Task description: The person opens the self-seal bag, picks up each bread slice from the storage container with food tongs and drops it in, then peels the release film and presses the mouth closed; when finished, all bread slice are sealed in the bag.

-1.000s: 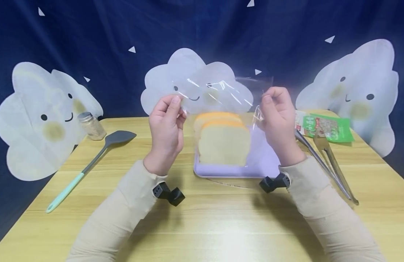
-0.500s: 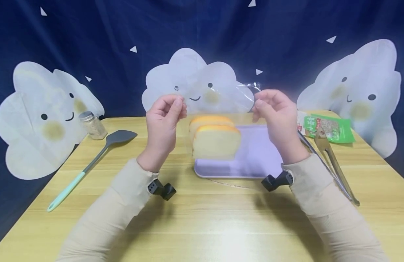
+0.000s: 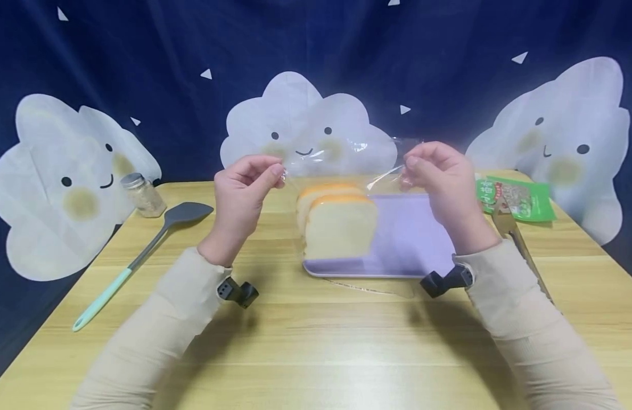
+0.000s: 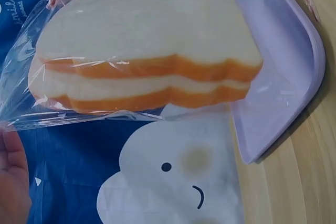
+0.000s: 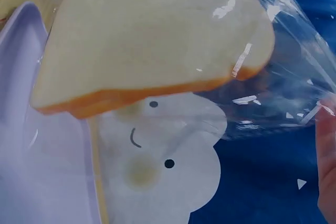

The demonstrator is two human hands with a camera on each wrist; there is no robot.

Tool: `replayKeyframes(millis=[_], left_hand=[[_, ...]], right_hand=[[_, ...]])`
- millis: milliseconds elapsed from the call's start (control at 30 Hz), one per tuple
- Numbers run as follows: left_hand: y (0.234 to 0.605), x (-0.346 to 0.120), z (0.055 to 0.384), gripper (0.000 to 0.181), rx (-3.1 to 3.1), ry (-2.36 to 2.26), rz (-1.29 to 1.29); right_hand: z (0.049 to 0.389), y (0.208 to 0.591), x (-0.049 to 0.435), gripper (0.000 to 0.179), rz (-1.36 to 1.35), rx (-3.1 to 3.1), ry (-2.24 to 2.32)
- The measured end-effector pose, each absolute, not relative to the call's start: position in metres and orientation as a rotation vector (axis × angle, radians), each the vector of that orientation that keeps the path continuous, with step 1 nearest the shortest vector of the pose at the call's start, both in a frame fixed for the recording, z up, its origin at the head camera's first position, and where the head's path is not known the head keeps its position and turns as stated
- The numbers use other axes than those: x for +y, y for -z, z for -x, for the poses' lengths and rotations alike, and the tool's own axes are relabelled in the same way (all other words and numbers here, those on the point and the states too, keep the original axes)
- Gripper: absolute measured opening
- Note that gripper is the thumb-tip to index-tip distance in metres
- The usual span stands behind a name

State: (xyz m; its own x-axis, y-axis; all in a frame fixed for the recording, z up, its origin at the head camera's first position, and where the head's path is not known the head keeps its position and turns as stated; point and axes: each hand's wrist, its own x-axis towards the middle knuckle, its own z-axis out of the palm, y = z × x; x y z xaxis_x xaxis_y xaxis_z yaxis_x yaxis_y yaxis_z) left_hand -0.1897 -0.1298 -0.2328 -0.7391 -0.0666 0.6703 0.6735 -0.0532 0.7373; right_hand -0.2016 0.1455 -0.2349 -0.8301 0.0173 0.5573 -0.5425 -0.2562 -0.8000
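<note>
A clear plastic bag (image 3: 380, 180) hangs upright between my hands with two bread slices (image 3: 341, 228) low in its left part. My left hand (image 3: 239, 199) pinches the bag's upper left edge between thumb and fingers. At the upper right edge, my right hand (image 3: 444, 191) pinches the film the same way. Behind and below the bread lies a lilac tray (image 3: 413, 245). In the left wrist view both slices (image 4: 152, 24) show orange crusts, one behind the other; the right wrist view shows the front slice (image 5: 157, 35) and wrinkled bag film (image 5: 294, 72).
On the left lie a spatula (image 3: 142, 250) with a mint handle and a lidded jar (image 3: 143, 196) leaning. At right are a green seasoning packet (image 3: 526, 199) and metal tongs (image 3: 521, 245), partly behind my right forearm. A thin strip (image 3: 364, 288) lies before the tray.
My left hand has moved left and my right hand slightly right, spreading farther apart. The bagged bread has shifted a little left. Both hands keep their pinch on the bag.
</note>
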Motion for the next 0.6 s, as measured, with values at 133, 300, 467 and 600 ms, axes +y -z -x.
replayKeyframes(millis=[133, 300, 467, 600], left_hand=[[0.2331, -0.1323, 0.1885, 0.007, -1.697, 1.865, 0.693], [0.2330, -0.1331, 0.1865, 0.021, -1.706, 1.904, 0.726], [0.2321, -0.1327, 0.1843, 0.029, -1.712, 1.943, 0.745], [0.2320, -0.1324, 0.1829, 0.034, -1.708, 1.966, 0.758]], right_hand=[[0.2010, 0.2334, 0.1488, 0.028, -0.683, -1.644, -2.181], [0.2007, 0.2332, 0.1508, 0.031, -0.682, -1.621, -2.209], [0.2005, 0.2357, 0.1518, 0.036, -0.708, -1.534, -2.285], [0.1999, 0.2376, 0.1527, 0.038, -0.758, -1.467, -2.341]])
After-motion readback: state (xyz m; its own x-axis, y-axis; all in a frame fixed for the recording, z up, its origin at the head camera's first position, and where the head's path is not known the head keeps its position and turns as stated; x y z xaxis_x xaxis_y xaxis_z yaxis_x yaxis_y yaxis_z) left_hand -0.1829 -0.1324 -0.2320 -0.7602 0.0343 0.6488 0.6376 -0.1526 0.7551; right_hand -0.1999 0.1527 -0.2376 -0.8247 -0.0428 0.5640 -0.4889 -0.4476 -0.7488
